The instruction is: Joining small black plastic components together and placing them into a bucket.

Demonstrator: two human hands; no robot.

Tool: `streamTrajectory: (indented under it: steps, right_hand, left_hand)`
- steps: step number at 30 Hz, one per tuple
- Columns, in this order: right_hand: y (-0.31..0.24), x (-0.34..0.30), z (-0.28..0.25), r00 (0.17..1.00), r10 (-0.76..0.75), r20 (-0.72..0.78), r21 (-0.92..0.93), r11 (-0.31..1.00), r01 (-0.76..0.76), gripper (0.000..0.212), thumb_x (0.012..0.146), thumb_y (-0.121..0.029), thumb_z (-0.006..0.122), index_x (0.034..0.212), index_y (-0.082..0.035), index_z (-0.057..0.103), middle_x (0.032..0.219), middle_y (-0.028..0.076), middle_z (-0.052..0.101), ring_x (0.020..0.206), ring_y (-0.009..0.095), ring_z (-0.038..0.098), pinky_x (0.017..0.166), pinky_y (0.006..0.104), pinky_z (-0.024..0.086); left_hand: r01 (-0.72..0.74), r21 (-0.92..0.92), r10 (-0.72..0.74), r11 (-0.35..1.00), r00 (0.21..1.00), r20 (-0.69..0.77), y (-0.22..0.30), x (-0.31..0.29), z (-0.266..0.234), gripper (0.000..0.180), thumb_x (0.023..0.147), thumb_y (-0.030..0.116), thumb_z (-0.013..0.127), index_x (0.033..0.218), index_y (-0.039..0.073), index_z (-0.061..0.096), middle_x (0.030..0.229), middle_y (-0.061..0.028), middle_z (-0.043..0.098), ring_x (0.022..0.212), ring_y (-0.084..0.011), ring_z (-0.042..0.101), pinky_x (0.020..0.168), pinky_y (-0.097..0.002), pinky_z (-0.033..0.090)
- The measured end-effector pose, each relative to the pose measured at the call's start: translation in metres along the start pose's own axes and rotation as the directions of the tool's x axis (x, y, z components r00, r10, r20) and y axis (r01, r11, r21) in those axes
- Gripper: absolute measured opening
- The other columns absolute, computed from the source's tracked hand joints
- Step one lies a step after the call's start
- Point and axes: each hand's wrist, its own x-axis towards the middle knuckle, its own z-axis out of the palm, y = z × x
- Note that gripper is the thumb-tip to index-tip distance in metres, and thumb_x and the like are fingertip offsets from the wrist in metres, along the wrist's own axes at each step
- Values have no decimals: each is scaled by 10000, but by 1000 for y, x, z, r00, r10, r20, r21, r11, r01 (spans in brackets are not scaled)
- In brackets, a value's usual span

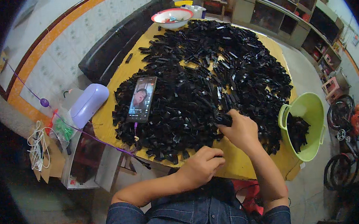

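Note:
A wide heap of small, shiny black plastic pieces (180, 128) covers most of a yellow tabletop (236, 164). My right hand (242, 129) reaches into the near right part of the heap, thumb and fingers closed around a few black plastic pieces (223, 118). Close to the near table edge, my left hand (202, 164) is held with its fingers curled together. A dark bit shows at its fingertips, too small to name. On the heap's left side lies a phone (142, 98) with its screen lit and a purple cable plugged in.
A green basket (309, 145) with black pieces inside stands at the table's right edge. At the far end sits a red-rimmed white basin (173, 26). A black bench (121, 37), a lavender plastic case (89, 106) and a purple cord line the left; a bicycle (346, 151) stands right.

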Motion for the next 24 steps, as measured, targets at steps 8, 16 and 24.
streamTrajectory:
  steps: [8, 16, 24]
  right_hand:
    - [40, -83, 7, 917, -380, 125, -456, 799, 393, 136, 658, -140, 587, 784, -116, 542, 766, 34, 523, 781, 221, 513, 566, 328, 423]
    - [34, -93, -3, 980, -121, -160, -127, 987, 101, 230, 608, -162, 696, 786, -73, 579, 780, 88, 584, 730, 273, 541, 637, 368, 451]
    - [47, -88, 20, 980, -81, -183, -84, 994, 66, 251, 647, -205, 745, 803, -72, 600, 763, 89, 589, 730, 279, 568, 635, 379, 458]
  left_hand:
    - [23, -75, -22, 997, 1000, 12, 1, 1, -18, 165, 718, 65, 672, 871, 41, 617, 962, -99, 585, 865, -277, 566, 724, -340, 482]
    - [95, -29, -96, 995, 995, -36, -3, 4, -24, 144, 723, 61, 687, 856, 30, 643, 946, -111, 601, 843, -274, 579, 724, -339, 485]
    - [202, -118, -216, 972, 969, -121, 1, 6, -32, 162, 717, 23, 691, 874, 21, 647, 949, -129, 598, 867, -263, 589, 729, -305, 491]
